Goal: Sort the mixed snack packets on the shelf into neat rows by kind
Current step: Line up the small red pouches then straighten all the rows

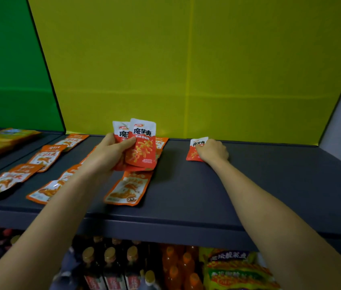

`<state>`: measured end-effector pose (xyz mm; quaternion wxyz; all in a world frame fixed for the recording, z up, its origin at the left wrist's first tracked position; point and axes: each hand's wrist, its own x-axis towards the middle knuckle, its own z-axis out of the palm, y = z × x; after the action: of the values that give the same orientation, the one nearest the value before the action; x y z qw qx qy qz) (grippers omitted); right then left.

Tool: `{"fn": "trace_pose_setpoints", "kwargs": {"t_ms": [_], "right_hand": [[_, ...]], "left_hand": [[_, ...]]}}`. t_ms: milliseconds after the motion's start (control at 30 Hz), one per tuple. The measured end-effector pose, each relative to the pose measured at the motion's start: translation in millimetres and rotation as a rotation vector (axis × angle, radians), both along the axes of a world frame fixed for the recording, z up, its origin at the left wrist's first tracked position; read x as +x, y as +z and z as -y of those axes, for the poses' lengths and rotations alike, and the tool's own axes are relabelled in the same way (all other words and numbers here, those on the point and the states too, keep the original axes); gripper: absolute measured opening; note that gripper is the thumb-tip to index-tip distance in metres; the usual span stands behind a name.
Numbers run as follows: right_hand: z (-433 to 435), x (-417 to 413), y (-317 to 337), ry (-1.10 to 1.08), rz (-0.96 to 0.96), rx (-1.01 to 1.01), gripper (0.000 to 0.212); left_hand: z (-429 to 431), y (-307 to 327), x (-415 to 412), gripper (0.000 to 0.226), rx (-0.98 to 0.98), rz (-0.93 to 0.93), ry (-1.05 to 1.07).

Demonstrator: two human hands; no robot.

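My left hand [111, 151] holds a small stack of red-and-white snack packets [142, 143] upright above the middle of the dark grey shelf [270, 185]. My right hand [212, 151] rests on a single packet of the same red-and-white kind [193, 150], which lies flat at the back right of the shelf. Several orange-and-white packets of another kind lie flat in rough rows on the left half, one of them [126, 188] just below my left hand and another [46, 156] farther left. My left forearm hides parts of some packets.
A yellow back panel [186, 70] stands behind the shelf, with a green panel [8, 70] to its left. Yellow-green boxes [0, 141] lie at the far left. Below the shelf stand dark bottles [111, 266], orange bottles [176, 266] and yellow bags [232, 268].
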<state>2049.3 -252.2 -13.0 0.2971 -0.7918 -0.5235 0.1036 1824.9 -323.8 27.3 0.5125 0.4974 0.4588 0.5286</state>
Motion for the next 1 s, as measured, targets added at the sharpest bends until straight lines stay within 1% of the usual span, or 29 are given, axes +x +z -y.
{"fn": "trace_pose_setpoints", "kwargs": {"t_ms": [100,167,233,333,400,467,533,567,600,633,667,733,800,867,900,1000], "right_hand": [[-5.4,3.0,0.7,0.020,0.088,-0.023,0.042],[-8.2,6.8,0.1,0.022,0.122,-0.031,0.040],[-10.2,8.6,-0.4,0.030,0.163,-0.036,0.041],[-9.2,6.5,-1.5,0.038,0.247,-0.037,0.049],[-4.5,4.8,2.8,0.035,0.278,0.021,0.055],[2.4,1.0,14.2,0.103,0.193,0.166,0.058],[14.1,-7.0,30.3,0.263,-0.035,0.276,0.060],[23.6,-12.6,37.3,0.356,-0.170,0.276,0.060],[33.4,-18.1,41.1,0.431,-0.262,0.251,0.057],[41.2,-22.2,41.1,0.486,-0.281,0.222,0.053],[46.6,-24.8,38.0,0.521,-0.256,0.204,0.048],[51.2,-23.5,32.7,0.529,-0.260,0.232,0.037],[51.2,-15.0,35.1,0.524,-0.403,0.265,0.034],[48.6,-0.2,38.7,0.494,-0.550,0.276,0.031],[46.9,8.1,36.5,0.460,-0.580,0.274,0.030],[42.1,28.9,16.7,0.342,-0.506,0.167,0.027]], "left_hand": [[-5.8,-1.5,1.1,0.033,0.001,-0.021,-0.002],[-7.7,-2.9,3.0,0.033,-0.005,-0.018,-0.004],[-7.6,-3.5,5.8,0.028,-0.010,-0.009,-0.007],[-4.0,-0.4,14.0,0.018,-0.003,0.009,-0.020],[-3.8,-0.4,19.2,0.026,0.007,0.012,-0.031],[-2.3,-0.9,23.0,0.033,0.007,0.004,-0.061],[-1.4,-2.3,26.7,0.035,0.002,0.008,-0.097],[-0.9,-2.6,29.0,0.036,-0.001,0.013,-0.117],[-0.5,-2.6,31.8,0.036,-0.002,0.014,-0.135],[-0.5,-2.6,35.2,0.036,-0.001,0.011,-0.148],[-0.3,-2.5,38.3,0.036,0.000,0.009,-0.163],[0.3,-1.6,44.1,0.032,0.007,0.020,-0.191],[-0.9,-0.4,46.1,0.023,0.039,0.019,-0.199],[-4.5,0.8,43.3,0.022,0.058,0.013,-0.151],[-7.2,1.0,40.0,0.020,0.056,0.012,-0.118],[-13.0,1.2,28.8,0.010,0.035,0.023,-0.060]]}}
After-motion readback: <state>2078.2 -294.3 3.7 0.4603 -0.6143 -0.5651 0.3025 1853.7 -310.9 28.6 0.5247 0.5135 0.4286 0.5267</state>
